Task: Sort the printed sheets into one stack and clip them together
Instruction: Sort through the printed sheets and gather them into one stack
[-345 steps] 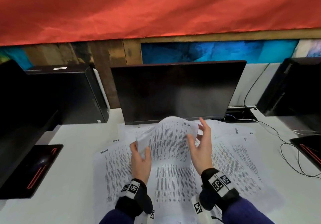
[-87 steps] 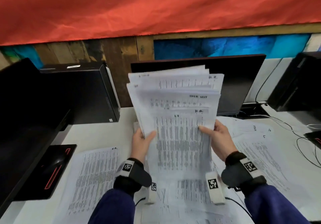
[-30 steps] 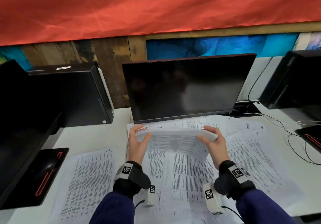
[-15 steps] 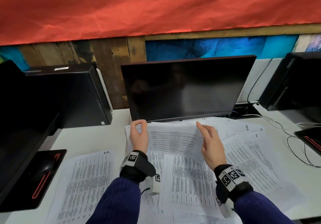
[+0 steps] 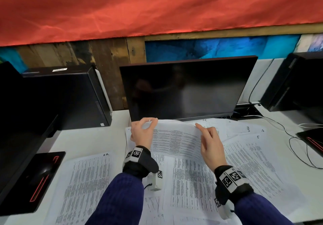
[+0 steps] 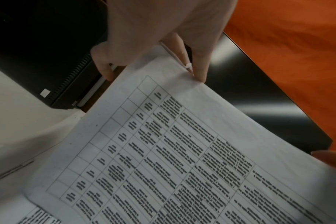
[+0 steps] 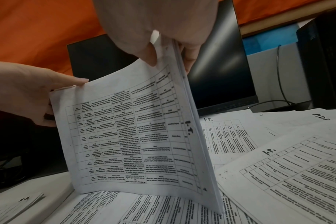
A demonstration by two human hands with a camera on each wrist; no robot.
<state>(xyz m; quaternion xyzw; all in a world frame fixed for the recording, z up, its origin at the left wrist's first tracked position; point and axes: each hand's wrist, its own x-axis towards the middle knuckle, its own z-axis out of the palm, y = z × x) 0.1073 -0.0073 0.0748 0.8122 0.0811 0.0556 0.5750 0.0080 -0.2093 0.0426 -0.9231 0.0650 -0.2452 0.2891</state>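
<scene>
A stack of printed sheets [image 5: 174, 141] stands tilted on its lower edge on the loose pages in front of the monitor. My left hand [image 5: 150, 122] pinches its top left corner. In the left wrist view, the left hand [image 6: 190, 63] holds a small pale clip [image 6: 188, 66] between thumb and finger at that corner of the stack [image 6: 182, 151]. My right hand [image 5: 201, 132] holds the stack's top right edge. The right wrist view shows the right hand [image 7: 169, 60] with thumb in front and fingers behind the stack [image 7: 134, 136].
Loose printed sheets [image 5: 87, 181] cover the white table [image 5: 87, 137], more of them on the right [image 5: 253, 163]. A dark monitor [image 5: 185, 88] stands right behind the stack. Black computer towers sit left [image 5: 70, 99] and right [image 5: 297, 85]. Cables [image 5: 297, 146] trail at the right.
The stack came down from upright in the air onto the table. My left hand shifted from the stack's side to its top left corner; the right hand moved up along the right edge.
</scene>
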